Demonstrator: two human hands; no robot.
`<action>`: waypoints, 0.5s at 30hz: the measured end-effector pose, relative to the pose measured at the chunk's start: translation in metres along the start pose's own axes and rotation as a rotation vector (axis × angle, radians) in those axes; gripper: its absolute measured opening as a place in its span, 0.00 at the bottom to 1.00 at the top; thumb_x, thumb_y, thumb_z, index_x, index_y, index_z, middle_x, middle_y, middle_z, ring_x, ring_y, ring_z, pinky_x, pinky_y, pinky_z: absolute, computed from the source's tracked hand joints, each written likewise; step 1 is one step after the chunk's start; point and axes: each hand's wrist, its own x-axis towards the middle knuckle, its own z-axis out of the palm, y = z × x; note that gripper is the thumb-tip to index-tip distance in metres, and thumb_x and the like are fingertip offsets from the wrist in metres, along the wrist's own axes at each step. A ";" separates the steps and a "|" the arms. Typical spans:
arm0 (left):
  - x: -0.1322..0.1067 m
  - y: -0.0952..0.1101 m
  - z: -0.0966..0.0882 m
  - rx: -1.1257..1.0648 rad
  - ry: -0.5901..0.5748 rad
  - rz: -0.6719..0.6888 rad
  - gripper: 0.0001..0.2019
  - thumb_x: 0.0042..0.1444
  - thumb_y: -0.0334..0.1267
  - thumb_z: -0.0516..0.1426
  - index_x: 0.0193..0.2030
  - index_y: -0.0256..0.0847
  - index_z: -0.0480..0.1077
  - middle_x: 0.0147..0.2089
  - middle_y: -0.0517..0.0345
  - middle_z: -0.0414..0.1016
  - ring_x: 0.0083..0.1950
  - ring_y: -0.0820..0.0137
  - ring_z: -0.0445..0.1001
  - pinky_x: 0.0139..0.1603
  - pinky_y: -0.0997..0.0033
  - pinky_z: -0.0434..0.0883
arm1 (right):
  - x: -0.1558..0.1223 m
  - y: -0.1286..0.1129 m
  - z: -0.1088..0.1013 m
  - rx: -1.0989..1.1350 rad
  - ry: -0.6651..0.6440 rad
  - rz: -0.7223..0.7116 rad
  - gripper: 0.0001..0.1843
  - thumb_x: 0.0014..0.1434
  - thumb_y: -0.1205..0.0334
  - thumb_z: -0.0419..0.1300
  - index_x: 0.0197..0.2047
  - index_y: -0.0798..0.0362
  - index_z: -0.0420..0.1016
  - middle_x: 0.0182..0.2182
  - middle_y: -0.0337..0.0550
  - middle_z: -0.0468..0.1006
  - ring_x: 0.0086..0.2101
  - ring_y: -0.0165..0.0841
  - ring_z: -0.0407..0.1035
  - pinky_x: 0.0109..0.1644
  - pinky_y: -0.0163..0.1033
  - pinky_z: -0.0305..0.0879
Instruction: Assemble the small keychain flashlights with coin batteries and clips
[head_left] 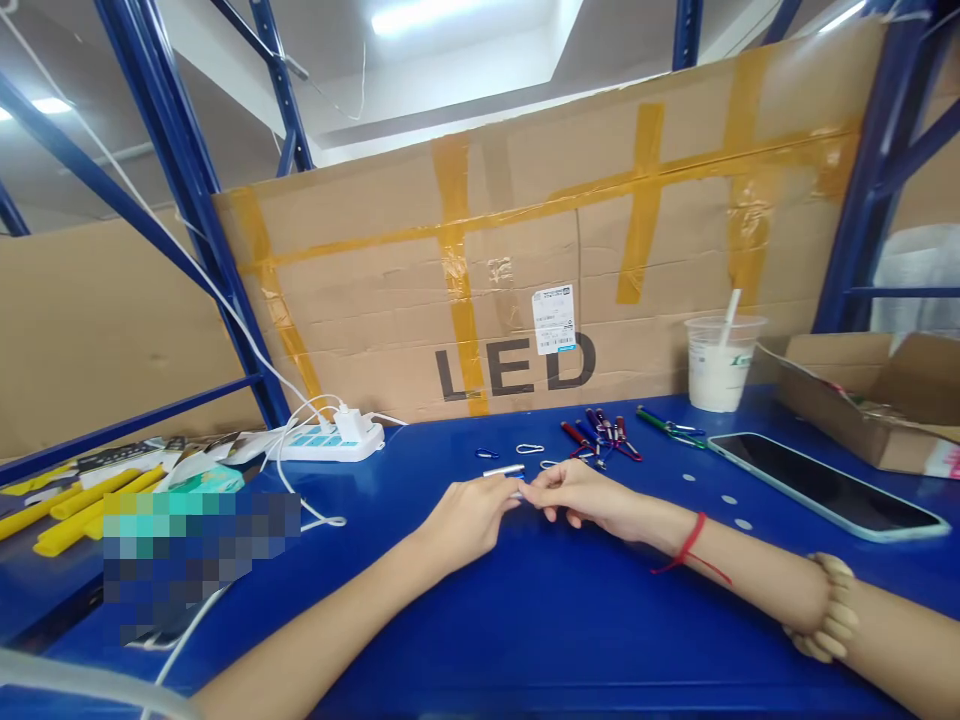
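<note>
Left fingers: closed at one end of a slim silver piece, mid-frame; grip firmness, I cannot tell.
Right fingers: thumb and index pinched at its other end.
Slip: being small and seemingly smooth, it could squirt free onto the tabletop.
Cup: right of frame, lidless-looking, holding pale drink and a straw; a knock could wet the phone.
Carton: right edge, open; contents unclear.
</note>
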 end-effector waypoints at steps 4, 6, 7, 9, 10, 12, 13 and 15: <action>0.003 0.000 -0.005 -0.042 0.049 -0.030 0.13 0.62 0.34 0.44 0.48 0.42 0.66 0.44 0.54 0.74 0.44 0.66 0.73 0.43 0.69 0.69 | 0.002 -0.001 -0.002 0.112 0.002 0.027 0.18 0.40 0.50 0.68 0.22 0.58 0.72 0.18 0.35 0.67 0.19 0.19 0.57 0.15 0.23 0.47; 0.003 0.001 -0.006 -0.102 0.063 -0.038 0.14 0.62 0.34 0.43 0.50 0.45 0.64 0.48 0.57 0.73 0.48 0.67 0.72 0.46 0.69 0.68 | 0.003 0.000 -0.003 0.155 0.013 0.026 0.17 0.40 0.51 0.68 0.24 0.58 0.74 0.20 0.36 0.67 0.21 0.19 0.59 0.16 0.23 0.47; 0.003 0.001 -0.007 -0.132 0.068 -0.040 0.14 0.62 0.34 0.43 0.50 0.47 0.63 0.49 0.59 0.73 0.49 0.68 0.71 0.47 0.70 0.68 | 0.004 0.000 -0.003 0.170 0.021 0.024 0.17 0.40 0.52 0.69 0.26 0.58 0.75 0.22 0.36 0.67 0.22 0.19 0.59 0.16 0.23 0.47; 0.003 0.002 -0.007 -0.175 0.071 -0.047 0.15 0.62 0.34 0.42 0.51 0.50 0.63 0.50 0.63 0.72 0.49 0.69 0.71 0.48 0.71 0.67 | 0.004 0.000 -0.004 0.180 0.033 0.021 0.17 0.41 0.52 0.69 0.28 0.57 0.77 0.24 0.37 0.68 0.22 0.19 0.60 0.16 0.23 0.47; 0.003 0.002 -0.007 -0.188 0.072 -0.056 0.15 0.62 0.34 0.42 0.51 0.51 0.63 0.50 0.64 0.72 0.49 0.69 0.71 0.48 0.71 0.66 | 0.004 0.000 -0.004 0.181 0.035 0.022 0.17 0.41 0.52 0.68 0.28 0.57 0.77 0.25 0.38 0.69 0.22 0.19 0.60 0.16 0.22 0.47; 0.004 0.000 -0.007 -0.206 0.081 -0.093 0.15 0.62 0.35 0.42 0.50 0.51 0.63 0.49 0.64 0.73 0.48 0.69 0.71 0.47 0.71 0.66 | 0.004 -0.002 -0.005 0.180 0.038 0.019 0.17 0.43 0.51 0.67 0.29 0.57 0.77 0.28 0.40 0.71 0.23 0.19 0.61 0.16 0.22 0.49; 0.005 -0.001 -0.006 -0.215 0.085 -0.120 0.15 0.62 0.36 0.42 0.50 0.51 0.63 0.48 0.64 0.73 0.47 0.68 0.71 0.45 0.71 0.66 | 0.004 -0.003 -0.005 0.176 0.040 0.008 0.17 0.44 0.50 0.66 0.29 0.57 0.78 0.29 0.41 0.72 0.23 0.19 0.61 0.16 0.22 0.49; 0.006 -0.004 -0.005 -0.230 0.083 -0.198 0.14 0.62 0.38 0.42 0.49 0.50 0.63 0.44 0.62 0.74 0.43 0.67 0.72 0.40 0.71 0.66 | 0.003 -0.005 -0.006 0.154 0.064 -0.019 0.17 0.45 0.50 0.66 0.31 0.56 0.78 0.32 0.42 0.73 0.23 0.19 0.62 0.17 0.23 0.51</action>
